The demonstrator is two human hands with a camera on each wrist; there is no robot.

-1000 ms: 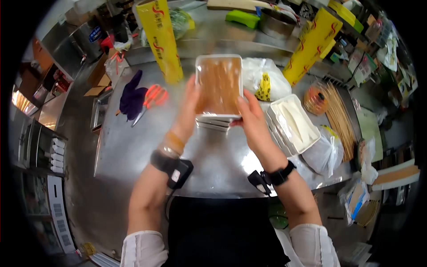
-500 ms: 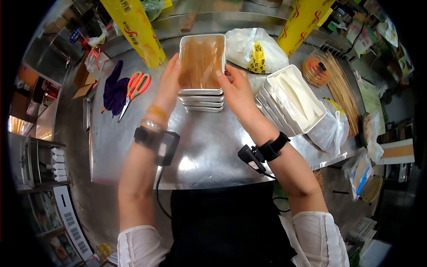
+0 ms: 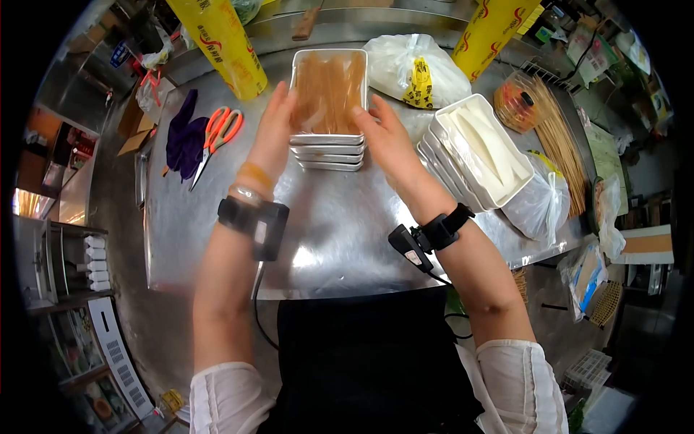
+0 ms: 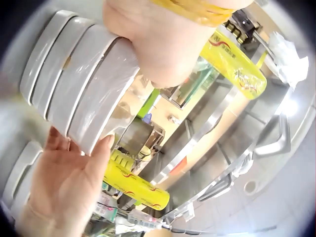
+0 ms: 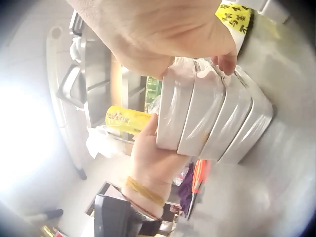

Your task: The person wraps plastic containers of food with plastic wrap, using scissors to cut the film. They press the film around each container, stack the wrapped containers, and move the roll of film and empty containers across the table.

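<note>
A stack of several white trays (image 3: 327, 157) stands on the metal table, the top one filled with brown flat strips (image 3: 329, 90) under clear film. My left hand (image 3: 271, 137) holds the stack's left side, its fingers reaching along the wall. On the opposite side my right hand (image 3: 390, 141) grips near the front corner, thumb at the top tray's rim. In the right wrist view the left hand's fingers (image 5: 157, 150) are partly hidden behind the trays. Close to my right forearm is a second stack of white trays (image 3: 470, 192), with white flat strips (image 3: 481, 148) in its top tray.
Orange-handled scissors (image 3: 215, 137) and a purple glove (image 3: 184, 141) lie at left. Yellow film rolls (image 3: 224, 50) stand at the back. Behind the trays is a white plastic bag (image 3: 394, 65). A clear jar (image 3: 517, 105), bamboo skewers (image 3: 560, 152) and another bag (image 3: 542, 206) are at right.
The head view has tilted. The trays, blurred in my hands a second ago, now stand in an even stack on the table. My right fingers have straightened slightly since half a second ago.
</note>
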